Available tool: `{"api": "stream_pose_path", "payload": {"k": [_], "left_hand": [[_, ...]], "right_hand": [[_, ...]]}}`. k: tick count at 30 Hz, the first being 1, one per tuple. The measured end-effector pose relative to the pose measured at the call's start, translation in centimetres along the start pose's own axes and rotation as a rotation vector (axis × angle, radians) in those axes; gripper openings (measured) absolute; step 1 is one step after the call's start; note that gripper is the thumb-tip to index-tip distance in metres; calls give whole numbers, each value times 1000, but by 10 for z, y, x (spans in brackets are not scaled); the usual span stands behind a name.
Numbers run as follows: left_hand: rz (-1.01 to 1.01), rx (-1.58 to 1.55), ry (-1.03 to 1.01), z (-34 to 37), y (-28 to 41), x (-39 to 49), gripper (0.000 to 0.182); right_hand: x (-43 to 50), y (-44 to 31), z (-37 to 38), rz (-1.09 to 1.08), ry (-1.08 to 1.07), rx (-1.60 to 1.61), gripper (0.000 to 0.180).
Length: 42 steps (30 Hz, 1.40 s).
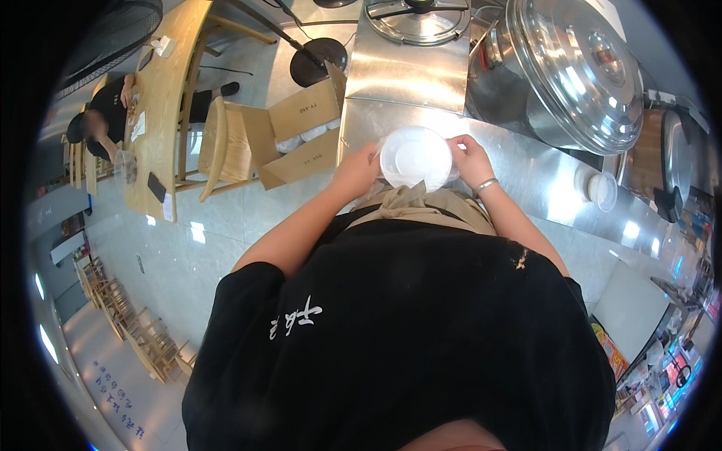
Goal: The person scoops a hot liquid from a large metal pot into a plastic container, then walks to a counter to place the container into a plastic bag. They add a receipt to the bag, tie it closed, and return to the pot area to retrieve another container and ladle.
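A round, translucent white plastic bowl (pixel 416 158), perhaps a stack of them, is upright in front of my waist at the edge of the steel counter. Thin clear plastic film (pixel 369 197), apparently a bag, hangs around the bowl's sides. My left hand (pixel 359 168) pinches the film at the bowl's left rim. On the opposite side my right hand (pixel 471 162), with a bracelet at the wrist, has its thumb and fingers closed on the film by the rim. The bowl's underside is hidden.
The steel counter (pixel 522 155) carries a large lidded steel pot (pixel 575 73) and a small clear tub (pixel 603 191). An open cardboard box (pixel 302 158) rests on a wooden chair (pixel 217 152) to the left. Beyond, a person (pixel 107 115) sits at a wooden table (pixel 163 101).
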<state>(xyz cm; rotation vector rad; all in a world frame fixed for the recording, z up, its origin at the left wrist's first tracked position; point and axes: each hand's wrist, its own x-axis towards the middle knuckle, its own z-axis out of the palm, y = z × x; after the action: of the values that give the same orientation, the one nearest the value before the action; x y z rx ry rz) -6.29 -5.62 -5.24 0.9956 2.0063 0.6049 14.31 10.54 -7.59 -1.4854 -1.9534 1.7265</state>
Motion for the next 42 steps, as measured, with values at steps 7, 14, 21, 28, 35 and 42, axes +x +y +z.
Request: {"api": "stream_pose_path", "payload": {"k": [7,14,21,28,35,42], "left_hand": [[-273,-323,-262,-15,19,-6,34],[-249,-333,-240,-2,3,-7,37],[-103,-143,-75,18,-13,-6,39],[20,337,-17,33,-34,21,28],[-46,349,-28,41,-35,48,30],[123,95,97,42,-48,54,33]], "right_hand": [[-34,-22,-17,408,-207,399,21],[-44,-27,-22,359,-339,216,10],[-40,2,-6,49,-119,11,7],[-8,44,13,-252,20,-511,14],[19,37,24,-93,39,-599,28],[27,31,35,6,-23,62,38]]}}
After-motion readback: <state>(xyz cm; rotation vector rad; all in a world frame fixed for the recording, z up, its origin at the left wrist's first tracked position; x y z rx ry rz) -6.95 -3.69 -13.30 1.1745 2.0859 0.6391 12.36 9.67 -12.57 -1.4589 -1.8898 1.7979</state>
